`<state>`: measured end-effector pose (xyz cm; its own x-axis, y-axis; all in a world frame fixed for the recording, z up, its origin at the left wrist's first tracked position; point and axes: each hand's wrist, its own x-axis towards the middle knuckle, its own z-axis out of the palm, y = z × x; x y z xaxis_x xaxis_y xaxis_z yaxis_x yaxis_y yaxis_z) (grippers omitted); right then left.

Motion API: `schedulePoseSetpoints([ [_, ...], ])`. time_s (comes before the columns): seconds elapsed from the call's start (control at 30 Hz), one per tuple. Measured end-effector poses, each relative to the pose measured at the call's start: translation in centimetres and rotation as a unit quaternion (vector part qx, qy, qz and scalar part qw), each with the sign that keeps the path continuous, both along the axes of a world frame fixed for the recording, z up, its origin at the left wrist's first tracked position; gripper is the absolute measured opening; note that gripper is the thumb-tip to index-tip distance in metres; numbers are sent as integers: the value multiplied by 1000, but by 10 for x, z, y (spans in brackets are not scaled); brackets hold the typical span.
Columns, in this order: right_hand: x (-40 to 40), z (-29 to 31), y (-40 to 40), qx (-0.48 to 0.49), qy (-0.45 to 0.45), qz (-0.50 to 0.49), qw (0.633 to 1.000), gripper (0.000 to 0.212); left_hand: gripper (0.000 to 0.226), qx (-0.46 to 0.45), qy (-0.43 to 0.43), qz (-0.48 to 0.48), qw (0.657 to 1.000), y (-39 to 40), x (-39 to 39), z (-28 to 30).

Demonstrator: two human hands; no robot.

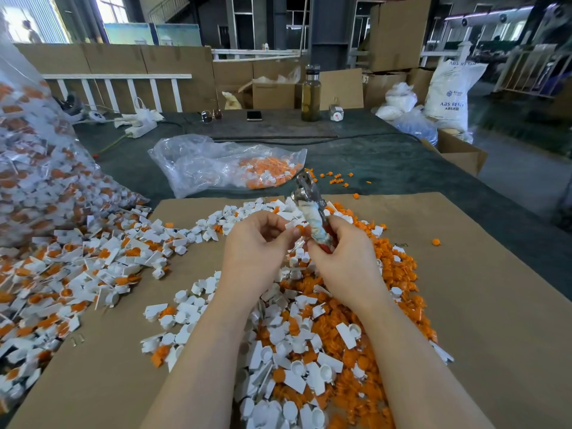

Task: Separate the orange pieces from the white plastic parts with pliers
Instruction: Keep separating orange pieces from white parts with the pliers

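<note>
Lying nearest on the cardboard sheet (464,320) is one mixed heap of white plastic parts (297,360) and loose orange pieces (399,274), far too many to count, with both forearms stretched over it. Above the heap the left hand (253,246) pinches a single white part with an orange piece (298,229) still in it between thumb and curled fingertips. The right hand (343,258) has its grip wrapped around the handles of one pair of pliers (311,209); the handles are red with pale tape wound round one of them. The pliers' long axis runs from the right palm up and away, leaning slightly left, so the metal head points to the far side of the surface; whether the jaws are apart or together cannot be told. To the left, a second spread of joined white-and-orange parts (77,267) spills from a large clear bag (37,168). Farther off, on the dark green surface (387,162), lies a second, flatter clear bag (223,164) holding more orange and white parts, with about a dozen stray orange pieces beside it. Beyond stand one bottle (311,94), one phone (254,115) and one pair of glasses (211,115).
</note>
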<state>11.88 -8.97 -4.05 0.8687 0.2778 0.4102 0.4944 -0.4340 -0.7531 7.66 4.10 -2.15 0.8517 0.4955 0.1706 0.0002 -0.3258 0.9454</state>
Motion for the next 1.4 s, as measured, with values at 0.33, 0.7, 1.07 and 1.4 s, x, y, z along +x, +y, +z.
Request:
schedulePoseSetpoints([
  [0.33, -2, 9, -9, -40, 68, 69, 994, 10, 8, -156, -104, -37, 982, 18, -2, -3],
  [0.7, -5, 9, -7, -69, 101, 151, 981, 9, 5, -222, -142, -65, 962, 23, -1, -2],
  [1.07, -5, 9, -6, -76, 107, 151, 980, 19, 10, -207, -154, -78, 963, 24, -1, -2],
  [1.4, -4, 6, -6, -95, 96, 148, 980, 26, 11, -205, -150, -75, 964, 22, 0, -2],
])
